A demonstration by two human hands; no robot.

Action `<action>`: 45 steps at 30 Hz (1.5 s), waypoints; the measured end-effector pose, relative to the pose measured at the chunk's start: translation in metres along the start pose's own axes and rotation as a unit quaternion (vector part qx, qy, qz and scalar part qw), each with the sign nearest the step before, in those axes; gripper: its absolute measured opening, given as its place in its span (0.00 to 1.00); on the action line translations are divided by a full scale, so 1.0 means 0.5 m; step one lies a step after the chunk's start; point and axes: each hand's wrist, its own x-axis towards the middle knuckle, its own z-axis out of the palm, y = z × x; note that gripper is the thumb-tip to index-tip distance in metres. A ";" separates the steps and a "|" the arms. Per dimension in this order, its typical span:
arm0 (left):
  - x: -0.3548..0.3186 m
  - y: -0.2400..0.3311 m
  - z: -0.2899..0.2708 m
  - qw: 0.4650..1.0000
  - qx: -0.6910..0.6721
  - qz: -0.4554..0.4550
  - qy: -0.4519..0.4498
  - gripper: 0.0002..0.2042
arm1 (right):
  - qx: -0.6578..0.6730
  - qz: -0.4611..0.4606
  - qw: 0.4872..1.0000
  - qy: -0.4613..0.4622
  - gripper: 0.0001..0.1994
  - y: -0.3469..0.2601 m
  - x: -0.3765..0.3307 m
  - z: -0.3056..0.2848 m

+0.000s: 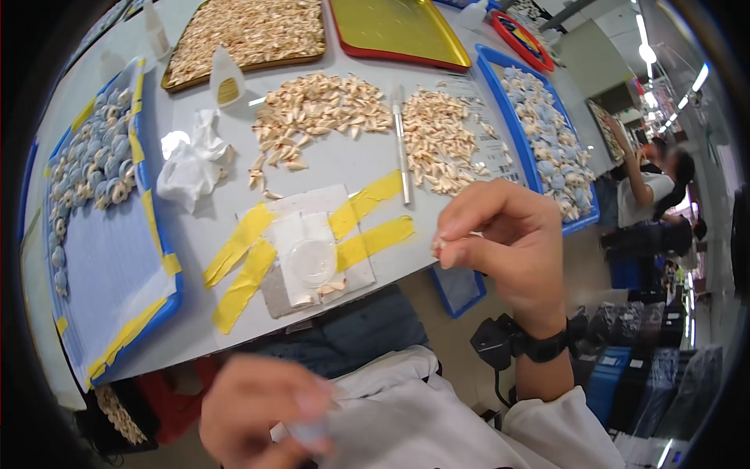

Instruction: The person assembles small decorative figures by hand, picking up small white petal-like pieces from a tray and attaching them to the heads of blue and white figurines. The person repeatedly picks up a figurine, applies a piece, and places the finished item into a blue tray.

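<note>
My right hand [512, 242] is raised beyond the table's front edge, thumb and fingertips pinched on a tiny cream piece [439, 245] with a reddish spot. My left hand [266, 410] is low in front of my body, smeared by motion. Its fingers close on a small pale blue piece [311, 434], blurred too. On the table's near edge, yellow tape strips [366, 205] hold down a flat board [355, 272] bearing a round clear disc [312, 262]. Several cream pointed pieces [331, 288] lie beside the disc. Behind are two loose heaps of such pieces [328, 105] [437, 141].
A silver pen-like tool [401, 148] lies between the heaps. Blue trays of blue-and-white pieces stand left [173, 291] and right [539, 184]. A crumpled white tissue [190, 168], a squeeze bottle [226, 78], a full tray [166, 80] and a gold tray [398, 31] are farther back.
</note>
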 end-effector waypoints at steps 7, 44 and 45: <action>0.072 0.117 0.097 0.985 0.022 0.157 -0.067 0.07 | -0.048 0.001 0.998 0.033 0.06 0.012 -0.022 0.011; 0.124 0.109 0.264 0.937 -0.120 0.321 -0.071 0.10 | 0.017 0.040 0.986 0.163 0.05 0.028 -0.122 -0.004; 0.119 0.098 0.279 0.929 -0.150 0.336 -0.032 0.10 | 0.014 0.048 0.985 0.167 0.05 0.025 -0.122 -0.009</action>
